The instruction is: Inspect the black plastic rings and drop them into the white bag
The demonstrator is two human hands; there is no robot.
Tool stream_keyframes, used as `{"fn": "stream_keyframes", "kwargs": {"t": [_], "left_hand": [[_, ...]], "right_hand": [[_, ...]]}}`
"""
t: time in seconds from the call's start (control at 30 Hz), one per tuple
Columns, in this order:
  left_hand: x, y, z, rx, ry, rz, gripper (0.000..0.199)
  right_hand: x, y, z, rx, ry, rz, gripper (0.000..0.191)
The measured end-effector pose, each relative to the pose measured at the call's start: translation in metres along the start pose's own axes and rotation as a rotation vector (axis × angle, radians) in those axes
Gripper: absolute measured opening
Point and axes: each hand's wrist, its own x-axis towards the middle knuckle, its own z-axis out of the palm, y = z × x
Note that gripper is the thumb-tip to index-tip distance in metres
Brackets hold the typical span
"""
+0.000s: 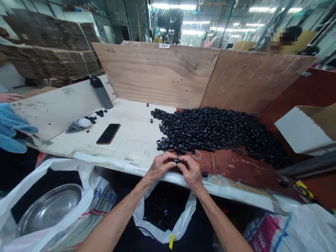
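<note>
1. Black, glossy small part (176, 160) (head view, my only feed): held b/w both sets of fingertips at the front edge of the table (133, 140), just in front of the heap of like parts (217, 127).

2. L hand (160, 165): thumb & index pinched on the part's L side; the other fingers curl loosely, partly hidden from me.

3. R hand (193, 172): thumb & index pinched on the R side, opposing the L; remaining fingers bent, holding nothing that I can see.

4. Handling (my est.): prob. v. light & stiff, hard plastic judging by the sheen, tho' I can't confirm the material at this res. Smooth faces look slick, so an off-centre squeeze might spin it or pop it out. Fragility: can't tell; any thin wall or clip is too small to make out.

5. Hold pts: I'd take opposite sides w/ fingertip pads only, mod. force; a palm grasp would be too coarse for a pc. this size.

6. Surroundings: loose black part (205, 174) near the R hand; open white bag (187, 211) below the edge, w/ dark bits inside; phone (108, 133) & grey bottle (102, 93) farther L, well apart from the hands.
</note>
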Motion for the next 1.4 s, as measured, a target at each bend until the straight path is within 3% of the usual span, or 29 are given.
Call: {"fn": "stream_keyframes", "kwargs": {"t": [0.13, 0.27, 0.4, 0.5, 0.6, 0.8, 0.93, 1.23, 1.3, 1.4], "left_hand": [[-0.001, 0.000, 0.000, 0.004, 0.011, 0.029, 0.018], [-0.001, -0.002, 0.001, 0.019, 0.002, 0.053, 0.019], [-0.001, -0.003, 0.002, -0.024, 0.011, 0.033, 0.020], [-0.001, -0.004, 0.002, -0.036, 0.014, 0.022, 0.019], [-0.001, -0.003, 0.001, -0.036, 0.014, 0.016, 0.020], [-0.002, 0.000, 0.001, -0.031, 0.022, 0.000, 0.018], [-0.002, 0.003, 0.000, -0.030, 0.024, -0.029, 0.016], [-0.002, 0.010, -0.001, -0.013, -0.056, -0.076, 0.019], [-0.008, 0.011, 0.001, 0.009, -0.069, -0.070, 0.018], [-0.024, 0.009, 0.003, 0.088, -0.049, 0.010, 0.016]], "right_hand": [[0.001, -0.001, 0.003, -0.041, -0.022, 0.070, 0.015], [0.002, -0.004, 0.006, -0.175, -0.003, 0.065, 0.036], [0.000, -0.008, 0.005, -0.102, 0.000, 0.058, 0.020], [-0.002, -0.007, 0.005, -0.100, -0.019, 0.051, 0.019], [-0.002, -0.007, 0.004, -0.178, 0.005, 0.059, 0.034], [-0.003, -0.014, -0.001, -0.151, -0.026, 0.000, 0.034], [-0.002, -0.015, -0.001, -0.083, -0.008, -0.015, 0.014], [-0.003, -0.017, 0.000, -0.057, 0.021, -0.027, 0.013], [-0.010, -0.023, 0.003, -0.007, 0.021, 0.064, 0.012], [-0.024, -0.035, 0.013, 0.187, 0.042, 0.370, 0.012]]}}
